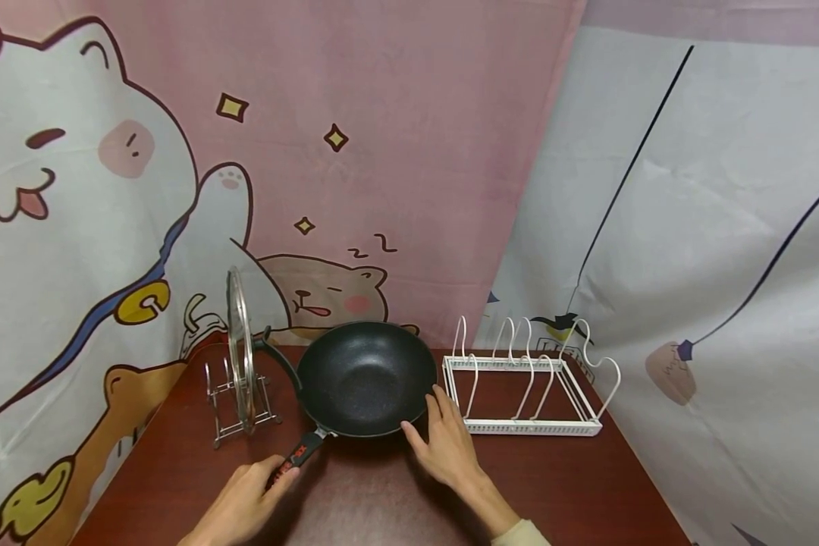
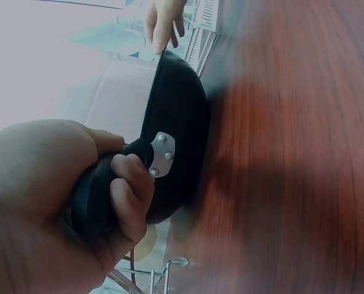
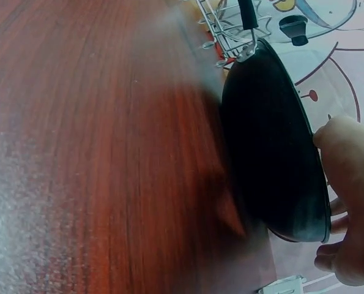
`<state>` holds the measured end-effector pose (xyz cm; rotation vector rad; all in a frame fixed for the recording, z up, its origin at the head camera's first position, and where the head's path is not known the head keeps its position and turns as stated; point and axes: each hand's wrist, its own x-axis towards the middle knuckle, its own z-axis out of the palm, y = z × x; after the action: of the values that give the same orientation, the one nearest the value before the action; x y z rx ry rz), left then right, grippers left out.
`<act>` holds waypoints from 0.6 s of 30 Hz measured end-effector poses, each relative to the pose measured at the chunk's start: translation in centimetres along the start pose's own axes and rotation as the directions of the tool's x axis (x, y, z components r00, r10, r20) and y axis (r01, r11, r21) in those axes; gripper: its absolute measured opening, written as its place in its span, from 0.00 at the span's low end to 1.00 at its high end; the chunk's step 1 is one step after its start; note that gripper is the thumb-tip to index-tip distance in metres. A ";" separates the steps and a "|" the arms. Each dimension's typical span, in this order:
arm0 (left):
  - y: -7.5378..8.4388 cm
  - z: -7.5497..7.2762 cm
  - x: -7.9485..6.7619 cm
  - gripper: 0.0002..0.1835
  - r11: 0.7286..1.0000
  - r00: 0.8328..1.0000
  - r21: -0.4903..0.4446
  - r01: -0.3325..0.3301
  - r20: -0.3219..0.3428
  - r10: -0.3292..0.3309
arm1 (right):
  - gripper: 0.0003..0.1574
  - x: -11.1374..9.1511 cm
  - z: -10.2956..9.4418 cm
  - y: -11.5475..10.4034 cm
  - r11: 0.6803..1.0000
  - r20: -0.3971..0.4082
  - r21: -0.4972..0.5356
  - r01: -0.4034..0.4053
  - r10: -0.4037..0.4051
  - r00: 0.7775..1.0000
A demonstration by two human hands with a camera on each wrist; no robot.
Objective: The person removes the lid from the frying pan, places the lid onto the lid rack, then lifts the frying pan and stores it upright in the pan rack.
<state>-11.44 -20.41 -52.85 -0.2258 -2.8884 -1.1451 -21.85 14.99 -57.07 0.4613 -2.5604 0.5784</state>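
Note:
A black wok [image 1: 367, 379] is close over the brown table, with a dark shadow beneath it. My left hand [image 1: 242, 493] grips its long black handle [image 1: 303, 449], and in the left wrist view those fingers curl round it below a riveted metal bracket [image 2: 163, 156]. At the wok's right side, my right hand [image 1: 447, 447] touches the rim with thumb and fingers spread apart. The right wrist view shows the thumb tip right at the rim and the wok's dark outer side [image 3: 270, 147]; other fingertips are partly hidden behind its edge.
Left of the wok, a glass lid [image 1: 241, 349] stands upright in a small metal wire rack [image 1: 228, 432]. On the right is a white rack [image 1: 532, 427] with several curved dividers. A printed cartoon curtain [image 1: 437, 152] hangs behind the table [image 1: 607, 485].

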 end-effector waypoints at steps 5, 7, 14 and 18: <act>0.0 -0.1 0.2 0.14 0.998 0.998 -0.053 0.017 0.063 -0.014 | 0.45 0.2 -0.1 0.1 0.999 0.029 0.031 -0.024 0.023 0.999; -0.1 -0.1 0.2 0.14 0.995 0.995 -0.095 0.023 0.102 -0.013 | 0.45 0.3 -0.1 0.1 0.999 0.041 0.043 -0.034 0.032 0.999; -0.4 -0.3 0.2 0.19 0.979 0.977 -0.203 0.014 0.212 0.030 | 0.45 0.4 -0.4 0.2 0.995 0.077 0.075 -0.064 0.058 0.995; -0.3 -0.3 0.4 0.19 0.978 0.972 -0.210 -0.010 0.228 0.058 | 0.44 0.4 -0.5 0.2 0.993 0.067 0.094 -0.072 0.066 0.996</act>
<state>-11.84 -20.80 -52.76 -0.4423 -2.9406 -1.5113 -22.05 15.27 -56.58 0.4322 -2.6261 0.7261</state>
